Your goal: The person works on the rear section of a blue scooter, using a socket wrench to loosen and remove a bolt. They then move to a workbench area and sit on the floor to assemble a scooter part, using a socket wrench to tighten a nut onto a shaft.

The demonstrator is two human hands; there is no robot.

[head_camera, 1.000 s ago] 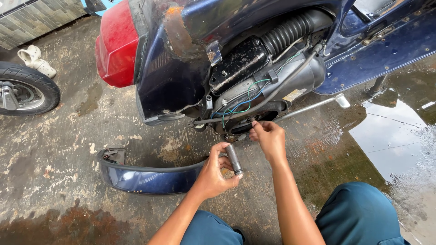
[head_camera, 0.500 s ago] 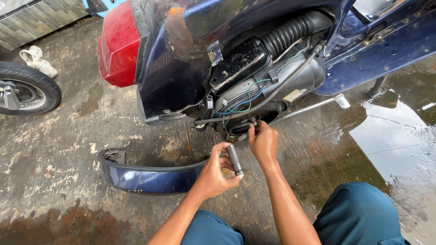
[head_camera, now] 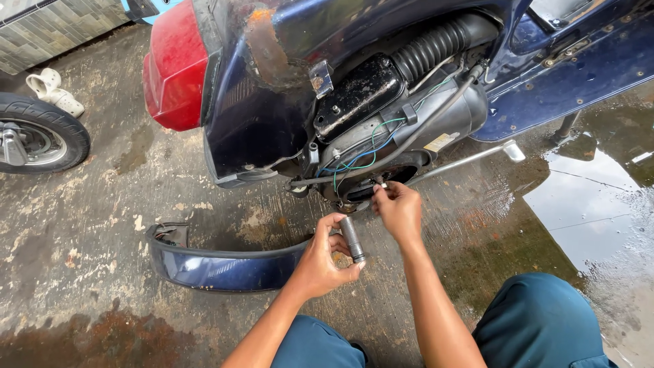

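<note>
Left hand (head_camera: 320,262) grip closed round metal socket (head_camera: 353,240); right hand (head_camera: 398,210) apparently pinching small part under scooter (head_camera: 381,95)

The stained concrete floor (head_camera: 102,204) is dry on the left and wet with a puddle (head_camera: 593,197) on the right. Directly on it lie a curved blue body panel (head_camera: 218,267), a pair of white clogs (head_camera: 54,92) and a black tyre (head_camera: 48,133).

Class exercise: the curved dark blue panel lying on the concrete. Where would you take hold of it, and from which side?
Probably grip the blue panel mid-length along its upper edge, coming from above: it lies on its edge as a long arc, that rim faces up, and its right end sits behind the left hand.
</note>
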